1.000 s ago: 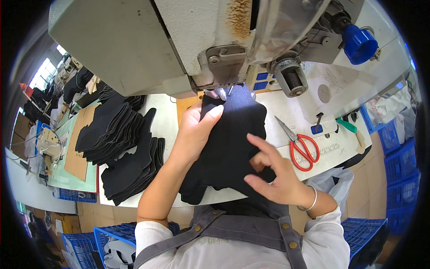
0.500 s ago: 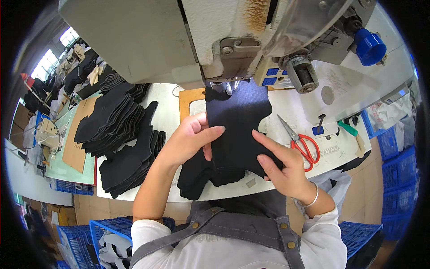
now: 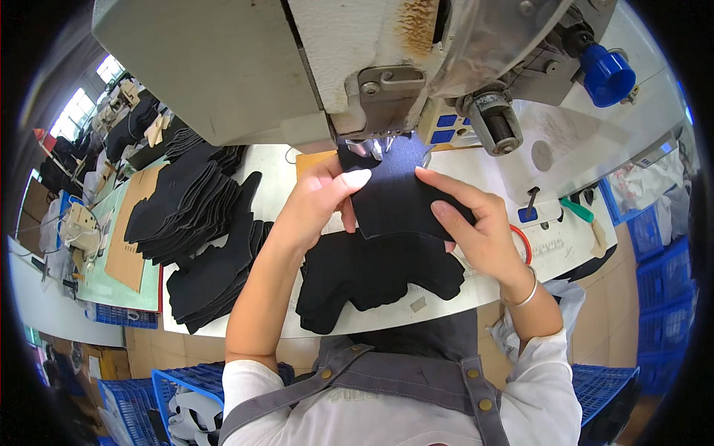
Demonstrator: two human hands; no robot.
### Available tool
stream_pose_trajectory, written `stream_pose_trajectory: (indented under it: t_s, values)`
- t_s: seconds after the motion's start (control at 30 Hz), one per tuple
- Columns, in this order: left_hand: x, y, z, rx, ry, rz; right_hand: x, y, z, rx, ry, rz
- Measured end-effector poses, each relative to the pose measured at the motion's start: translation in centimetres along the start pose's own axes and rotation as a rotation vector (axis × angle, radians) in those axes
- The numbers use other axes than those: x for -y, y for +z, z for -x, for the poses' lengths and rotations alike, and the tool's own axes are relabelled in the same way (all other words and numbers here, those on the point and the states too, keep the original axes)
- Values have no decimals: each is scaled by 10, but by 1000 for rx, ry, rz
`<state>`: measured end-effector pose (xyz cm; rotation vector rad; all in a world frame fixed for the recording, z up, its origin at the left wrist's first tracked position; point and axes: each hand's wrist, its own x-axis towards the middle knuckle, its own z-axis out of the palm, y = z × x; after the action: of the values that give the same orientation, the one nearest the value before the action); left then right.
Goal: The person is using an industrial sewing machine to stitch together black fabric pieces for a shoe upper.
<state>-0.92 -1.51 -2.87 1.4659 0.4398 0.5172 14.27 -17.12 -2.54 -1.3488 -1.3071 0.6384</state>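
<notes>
A black fabric piece (image 3: pixel 401 201) lies beneath the lit needle area of a sewing machine (image 3: pixel 383 100). My left hand (image 3: pixel 325 199) pinches its left edge, thumb on top and fingers underneath. On its right side my right hand (image 3: pixel 476 223) grips it between thumb and fingers. The piece's near edge is raised a little toward me. Below it on the table rests another black cut piece (image 3: pixel 379 271) with a curved outline. Red-handled scissors (image 3: pixel 526 241) are mostly covered by my right hand.
Stacks of black cut pieces (image 3: pixel 178 201) stand on the left of the white table (image 3: pixel 286 316). A green-handled tool (image 3: pixel 576 210) lies at the right. Blue crates (image 3: pixel 662 290) are piled beyond the table's right end, others stand beside me. A brown board (image 3: pixel 130 230) lies farther left.
Both hands have moved the held fabric away from me, farther under the machine. More of the piece beneath shows. My right hand now hides most of the scissors.
</notes>
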Motion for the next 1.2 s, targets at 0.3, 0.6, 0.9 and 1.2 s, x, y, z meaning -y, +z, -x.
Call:
stream_pose_trajectory:
  t_s: [0.3,0.6,0.9,1.2]
  values:
    - [5,4,-6,-90,37,84,-10,-14,-20,-15,-11,-44]
    - [6,16,-2,-177,53,81,-19,-33,-43,-89,-28,-56]
    - [7,15,-7,-169,21,152,-25,-31,-56,-159,-48,-183]
    - [9,9,-14,-167,63,193,-46,-36,-84,-126,-155,-261]
